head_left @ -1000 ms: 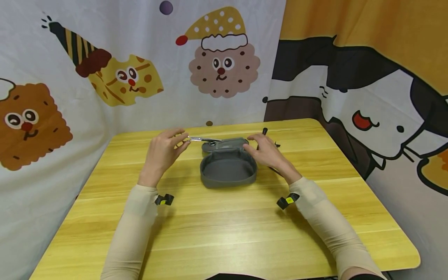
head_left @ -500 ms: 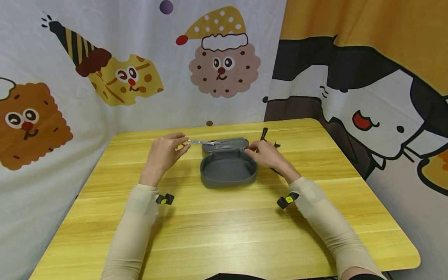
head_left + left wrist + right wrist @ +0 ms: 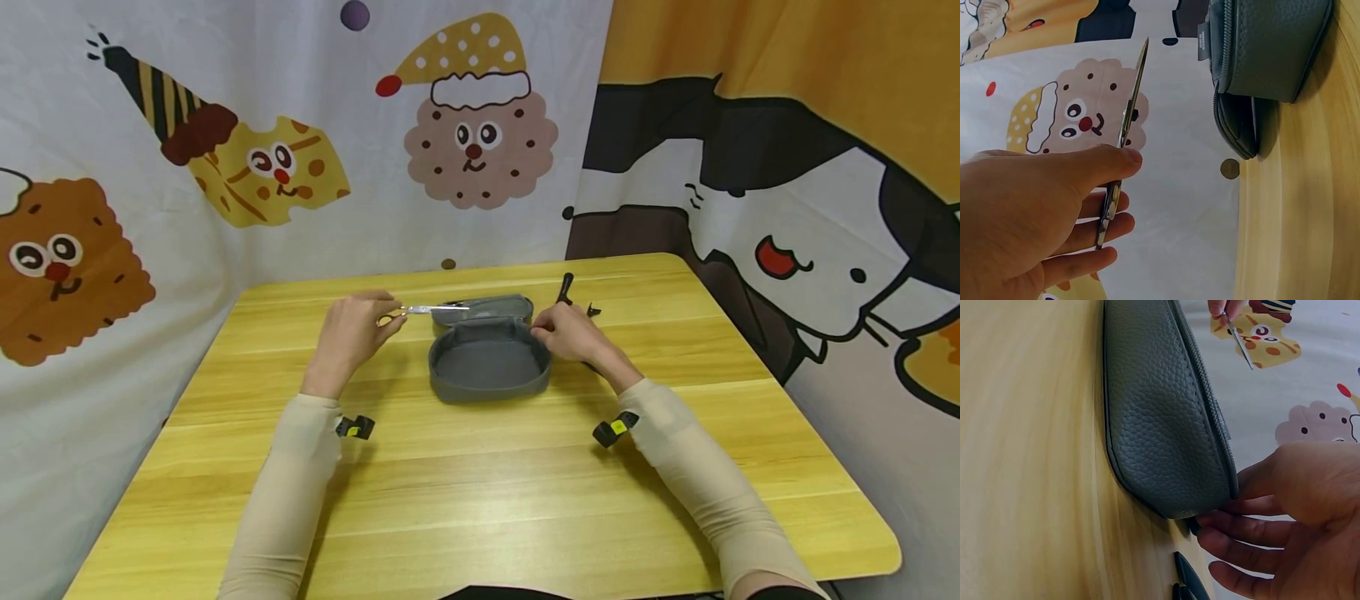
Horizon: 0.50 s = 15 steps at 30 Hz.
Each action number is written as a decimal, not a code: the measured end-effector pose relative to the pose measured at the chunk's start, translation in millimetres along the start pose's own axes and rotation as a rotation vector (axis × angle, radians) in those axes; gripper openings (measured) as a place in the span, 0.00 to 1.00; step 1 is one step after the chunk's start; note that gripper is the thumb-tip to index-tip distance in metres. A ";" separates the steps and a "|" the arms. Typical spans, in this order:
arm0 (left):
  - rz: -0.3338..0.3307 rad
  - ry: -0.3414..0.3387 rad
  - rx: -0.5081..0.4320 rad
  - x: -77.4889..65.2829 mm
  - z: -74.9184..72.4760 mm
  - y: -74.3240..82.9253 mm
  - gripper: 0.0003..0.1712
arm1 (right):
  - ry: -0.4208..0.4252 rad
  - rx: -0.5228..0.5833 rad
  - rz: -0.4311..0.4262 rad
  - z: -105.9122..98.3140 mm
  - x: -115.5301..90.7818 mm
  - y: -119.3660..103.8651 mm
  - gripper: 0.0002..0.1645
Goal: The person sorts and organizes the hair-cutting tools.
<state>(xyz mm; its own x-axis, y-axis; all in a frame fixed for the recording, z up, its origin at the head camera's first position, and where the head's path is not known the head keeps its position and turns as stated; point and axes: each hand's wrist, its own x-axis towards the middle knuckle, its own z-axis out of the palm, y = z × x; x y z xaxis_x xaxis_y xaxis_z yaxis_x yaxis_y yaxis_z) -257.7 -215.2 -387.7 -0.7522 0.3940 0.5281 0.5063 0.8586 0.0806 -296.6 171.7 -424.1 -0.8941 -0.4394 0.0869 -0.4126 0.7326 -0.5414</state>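
My left hand (image 3: pixel 352 337) holds a pair of slim silver scissors (image 3: pixel 435 309) by the handle end, beside a grey zip case. Their pointed tip reaches right, over the lid in the head view. In the left wrist view, the scissors (image 3: pixel 1124 128) show edge-on between thumb and fingers. The grey zip case (image 3: pixel 487 393) stands with its lid (image 3: pixel 502 308) folded back and its bowl facing up. At its right back corner my right hand (image 3: pixel 572 333) pinches the rim. The right wrist view shows the thumb and fingers at the zipped edge of the case (image 3: pixel 1160 419).
A black thin-armed object (image 3: pixel 565 287) lies behind and right of the case, partly hidden by the right hand. Some dark items (image 3: pixel 452 304) show at the lid's left end. The wooden table (image 3: pixel 465 492) backs onto a printed curtain (image 3: pixel 300 242).
The scissors have swung from over the lid's back to level across its left part, with the left hand lowering slightly. The right-hand fingers have drawn together at the case's corner.
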 end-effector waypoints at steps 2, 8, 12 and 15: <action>-0.015 -0.014 -0.001 0.2 1.2 -0.3 0.11 | 0.005 -0.002 0.002 -0.4 -0.1 0.6 0.14; -0.059 -0.056 0.018 0.9 4.6 -1.4 0.12 | 0.016 -0.001 -0.007 -0.6 0.5 2.3 0.14; -0.109 -0.065 0.020 0.0 6.3 -3.0 0.12 | 0.021 -0.002 -0.012 -0.7 0.0 0.9 0.14; -0.144 -0.072 0.024 0.0 7.6 -4.3 0.12 | 0.024 -0.002 -0.007 0.6 -0.4 0.9 0.14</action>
<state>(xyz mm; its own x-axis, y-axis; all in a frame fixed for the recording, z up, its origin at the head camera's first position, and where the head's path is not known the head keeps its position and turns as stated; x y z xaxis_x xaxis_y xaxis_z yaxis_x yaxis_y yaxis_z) -263.1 -216.3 -394.4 -0.8449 0.2880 0.4507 0.3816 0.9150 0.1307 -296.5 172.2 -425.1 -0.8953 -0.4315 0.1107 -0.4189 0.7307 -0.5392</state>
